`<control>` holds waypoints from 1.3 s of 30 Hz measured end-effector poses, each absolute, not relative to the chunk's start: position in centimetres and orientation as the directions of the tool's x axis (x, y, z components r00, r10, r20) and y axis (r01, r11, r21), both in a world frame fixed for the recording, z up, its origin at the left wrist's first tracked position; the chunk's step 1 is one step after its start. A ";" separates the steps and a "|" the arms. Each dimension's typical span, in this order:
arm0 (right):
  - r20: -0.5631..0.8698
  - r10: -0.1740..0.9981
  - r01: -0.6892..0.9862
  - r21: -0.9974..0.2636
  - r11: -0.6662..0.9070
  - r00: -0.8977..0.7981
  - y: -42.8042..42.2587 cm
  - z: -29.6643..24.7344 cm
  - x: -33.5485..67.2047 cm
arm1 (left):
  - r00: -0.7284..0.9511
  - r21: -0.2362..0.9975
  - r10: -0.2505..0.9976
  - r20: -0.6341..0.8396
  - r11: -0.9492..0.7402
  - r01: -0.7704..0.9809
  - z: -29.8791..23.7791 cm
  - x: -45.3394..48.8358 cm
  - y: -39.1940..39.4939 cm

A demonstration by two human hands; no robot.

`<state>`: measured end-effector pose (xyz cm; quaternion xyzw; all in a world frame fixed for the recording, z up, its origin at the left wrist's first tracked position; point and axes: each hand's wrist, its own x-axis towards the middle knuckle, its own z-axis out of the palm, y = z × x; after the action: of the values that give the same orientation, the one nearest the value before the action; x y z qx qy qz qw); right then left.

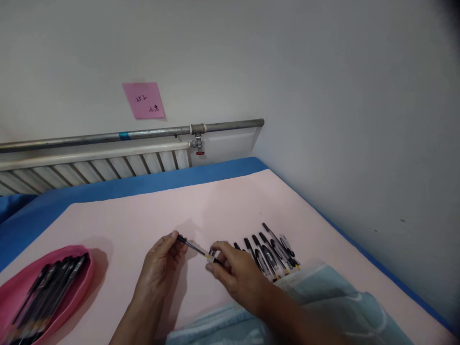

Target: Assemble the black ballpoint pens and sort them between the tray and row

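Observation:
A slim clear-barrelled pen (pixel 196 247) with black ends spans the gap between my two hands, tilted down to the right. My left hand (pixel 161 258) pinches its black upper-left end between thumb and fingertips. The fingers of my right hand (pixel 233 270) are closed around the lower-right end, by a yellowish band; a small dark part shows under the index finger, and I cannot make out whether it is a cap. Just beyond my right hand, several black and clear pens (pixel 269 254) lie side by side on the pink sheet (pixel 201 206).
At the left a pink bowl-like container (pixel 91 268) holds several dark pens (pixel 50 292). Light blue patterned cloth (pixel 323 297) is bunched along the near right. Blue fabric (pixel 223 167) edges the sheet. A radiator (pixel 108 167), a pipe (pixel 154 132) and walls stand behind and right.

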<state>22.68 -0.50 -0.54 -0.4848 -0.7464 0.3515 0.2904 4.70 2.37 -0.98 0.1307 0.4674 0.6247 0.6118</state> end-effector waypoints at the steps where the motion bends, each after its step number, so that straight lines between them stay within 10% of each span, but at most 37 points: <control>1: 0.088 0.931 0.536 -0.796 0.279 -0.354 -0.5 -0.5 22.7 | -0.219 0.742 0.884 -0.413 0.187 -0.643 -1.0 4.7 2.4; 39: 0.021 0.927 0.556 -0.795 0.243 -0.375 -0.3 -0.3 23.0 | -0.187 0.813 0.922 -0.338 0.186 -0.552 -0.8 5.1 2.1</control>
<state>23.04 -0.26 -0.29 -0.4970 -0.7459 0.3623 0.2555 5.13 2.08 -0.82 0.1954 0.4742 0.6072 0.6068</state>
